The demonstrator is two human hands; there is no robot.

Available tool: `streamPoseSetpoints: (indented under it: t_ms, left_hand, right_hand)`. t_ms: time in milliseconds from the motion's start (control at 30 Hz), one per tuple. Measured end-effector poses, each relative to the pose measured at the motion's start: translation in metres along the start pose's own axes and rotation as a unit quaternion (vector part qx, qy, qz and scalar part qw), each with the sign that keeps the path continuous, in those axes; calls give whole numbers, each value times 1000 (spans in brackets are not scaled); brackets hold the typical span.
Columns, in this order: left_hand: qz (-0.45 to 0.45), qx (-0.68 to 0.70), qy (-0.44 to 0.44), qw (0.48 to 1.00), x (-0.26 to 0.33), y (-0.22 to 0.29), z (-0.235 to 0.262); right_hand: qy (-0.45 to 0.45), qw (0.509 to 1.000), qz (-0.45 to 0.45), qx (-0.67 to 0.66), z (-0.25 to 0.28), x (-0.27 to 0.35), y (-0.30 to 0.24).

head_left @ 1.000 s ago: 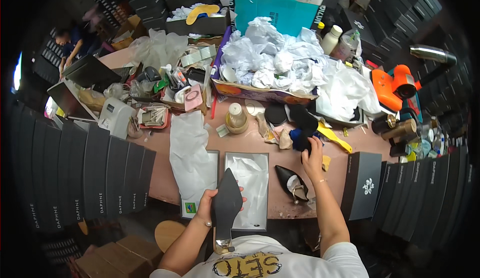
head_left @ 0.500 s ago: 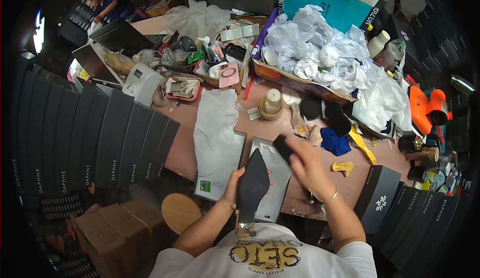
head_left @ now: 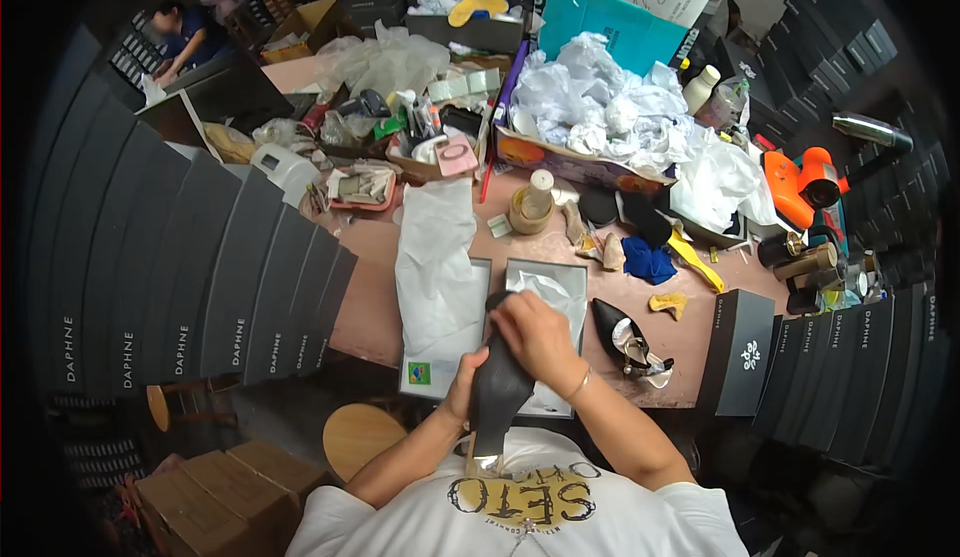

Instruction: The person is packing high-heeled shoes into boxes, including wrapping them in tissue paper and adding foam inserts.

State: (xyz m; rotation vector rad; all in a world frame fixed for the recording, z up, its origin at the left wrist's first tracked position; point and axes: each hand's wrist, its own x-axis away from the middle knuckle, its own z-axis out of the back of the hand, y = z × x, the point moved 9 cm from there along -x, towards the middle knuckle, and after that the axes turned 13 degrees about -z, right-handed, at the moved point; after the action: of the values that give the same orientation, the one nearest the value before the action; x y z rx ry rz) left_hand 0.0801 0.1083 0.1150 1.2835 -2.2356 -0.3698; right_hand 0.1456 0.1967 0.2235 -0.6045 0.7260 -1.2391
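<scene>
"Black sole upward, the held shoe [head_left: 503, 397] sits low in the centre of the frame. How does its long axis run?"

"Nearly straight up and down the frame: toe end at the top, heel toward the white shirt [head_left: 400, 517] at the lower edge."

"Which hand has it?"

"Left grip [head_left: 465, 382], wrapped around its left edge about mid-length. The right grip [head_left: 538, 335] reaches in from the lower right, its fingers bunched on what looks like a small dark pad [head_left: 498, 300] by the toe. Whether pad and sole touch, I cannot tell; the fingers hide it."

"And shoe number 2?"

"That black pointed shoe [head_left: 604, 316] lies on the worktop [head_left: 690, 342], right of centre, toe to the upper left, nearer the right grip and touched by neither. The right wrist comes between the 2 shoes."

"What else crowds round?"

"An open box [head_left: 578, 292] lies under the hands, white paper [head_left: 437, 247] drapes the tray to its left, and a blue cloth [head_left: 648, 262] and yellow scrap [head_left: 668, 305] lie above shoe 2."
</scene>
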Motion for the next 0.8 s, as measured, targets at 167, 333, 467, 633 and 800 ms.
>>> streamPoseSetpoints:
  t_ms: [167, 333, 467, 633, 800]
  left_hand:
    - [-54, 43, -50, 996, 14, 21, 9]
    - [-75, 68, -70, 992, 14, 34, -17]
    - [-161, 80, 8, 984, 4, 58, 8]
    - [-169, 41, 74, 982, -32, 32, 4]
    - [-243, -536, 45, 807, -88, 126, 33]
  right_hand:
    - [-85, 993, 68, 41, -8, 77, -53]
    - [88, 972, -20, 216, 50, 6, 70]
    - [-28, 990, -121, 68, 28, 35, 74]
    - [-404, 519, -378, -651, -76, 155, 37]
    - [-326, 599, -375, -628, -12, 148, 89]
